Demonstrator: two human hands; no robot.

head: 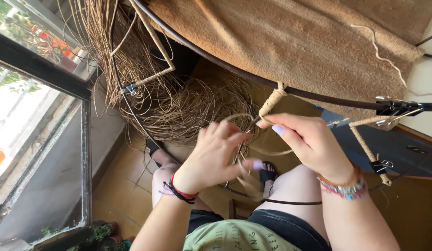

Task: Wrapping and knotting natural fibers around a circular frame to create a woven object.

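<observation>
A dark metal wire frame (327, 98) curves across the view, with a spoke partly wrapped in tan cord (271, 102). My right hand (309, 139) pinches the wrapped spoke just below the rim. My left hand (216, 155) is blurred, fingers curled around a thin strand of tan cord (276, 152) that loops between both hands. A second wrapped spoke (367, 148) hangs at the right, held by black binder clips (397, 108).
A loose tangle of tan cord (178, 104) lies on the tiled floor behind the frame. A brown woven rug (290, 42) is at the top. A glass door and frame (62, 139) stand on the left. My knees and sandalled feet are below.
</observation>
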